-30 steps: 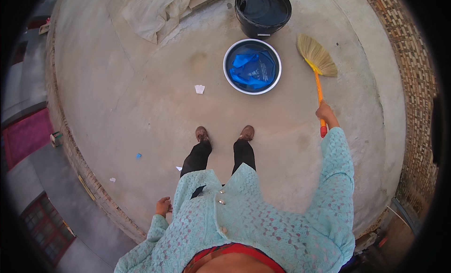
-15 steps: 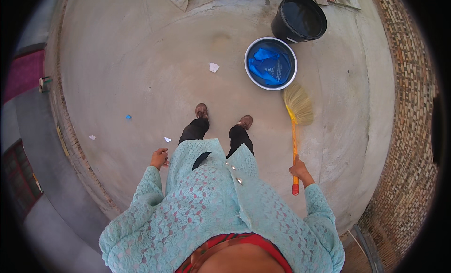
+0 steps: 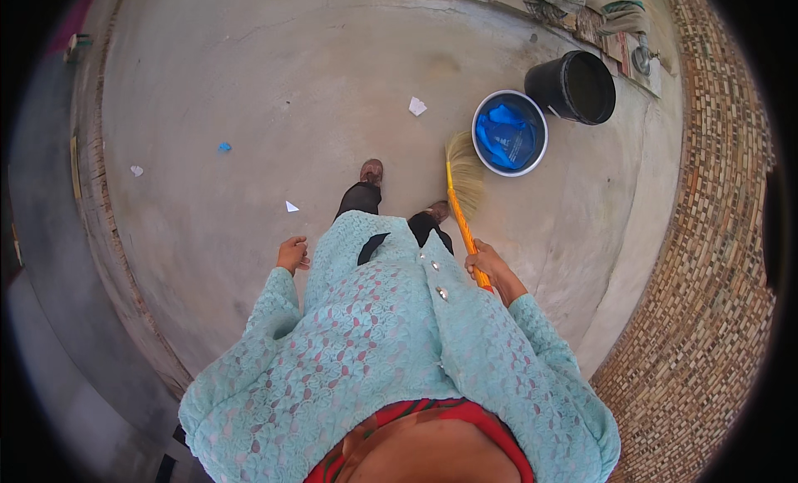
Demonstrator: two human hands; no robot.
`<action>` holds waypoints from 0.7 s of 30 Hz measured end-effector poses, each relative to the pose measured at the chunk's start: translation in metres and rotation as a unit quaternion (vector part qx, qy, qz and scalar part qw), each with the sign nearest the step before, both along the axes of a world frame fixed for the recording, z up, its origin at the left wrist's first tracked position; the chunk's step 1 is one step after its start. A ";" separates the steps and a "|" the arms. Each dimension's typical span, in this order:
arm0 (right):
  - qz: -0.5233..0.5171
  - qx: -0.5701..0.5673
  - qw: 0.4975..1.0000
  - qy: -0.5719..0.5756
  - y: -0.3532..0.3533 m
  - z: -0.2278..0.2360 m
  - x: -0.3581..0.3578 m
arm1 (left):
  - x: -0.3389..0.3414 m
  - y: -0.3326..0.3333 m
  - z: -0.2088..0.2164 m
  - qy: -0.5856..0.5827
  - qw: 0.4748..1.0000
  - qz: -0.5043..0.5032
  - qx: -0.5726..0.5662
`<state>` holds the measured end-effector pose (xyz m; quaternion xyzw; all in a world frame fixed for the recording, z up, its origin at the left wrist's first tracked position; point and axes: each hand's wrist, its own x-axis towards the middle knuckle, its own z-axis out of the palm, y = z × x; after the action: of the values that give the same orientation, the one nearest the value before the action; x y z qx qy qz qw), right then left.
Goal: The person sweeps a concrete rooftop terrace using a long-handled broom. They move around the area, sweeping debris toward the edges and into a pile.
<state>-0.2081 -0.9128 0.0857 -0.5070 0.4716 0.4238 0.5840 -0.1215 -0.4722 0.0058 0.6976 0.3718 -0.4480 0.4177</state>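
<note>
Right hand point(image 3: 489, 264) clamped on the broom point(image 3: 460, 219), bristles point(image 3: 466, 174) fanning just beside the basin point(image 3: 543, 150), toward the concrete floor's point(image 3: 573, 204) right edge, left hand point(image 3: 293, 255) half curled, can't tell if fully closed

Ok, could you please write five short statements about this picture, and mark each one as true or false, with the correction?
1. The right hand holds the broom. True.
2. The bucket stands beside the basin. True.
3. The blue item is in the bucket. False: it is in the basin.
4. The left hand also grips the broom. False: it is well apart from it.
5. White scraps lie on the ground. True.
</note>
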 end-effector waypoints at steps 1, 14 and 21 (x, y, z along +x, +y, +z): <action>-0.003 0.012 1.000 -0.016 0.010 0.000 0.017 | 0.001 0.006 -0.002 0.000 1.000 0.012 -0.006; -0.097 0.163 0.960 -0.205 0.078 0.011 0.202 | -0.007 0.037 0.005 -0.021 0.994 0.111 -0.002; -0.047 0.037 0.954 -0.294 0.049 0.058 0.166 | -0.017 0.041 0.021 -0.068 0.989 0.133 0.024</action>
<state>-0.0425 -0.8635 0.1440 -0.5641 0.2866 0.2453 0.7345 -0.1385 -0.4309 0.0269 0.6806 0.4427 -0.3310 0.4809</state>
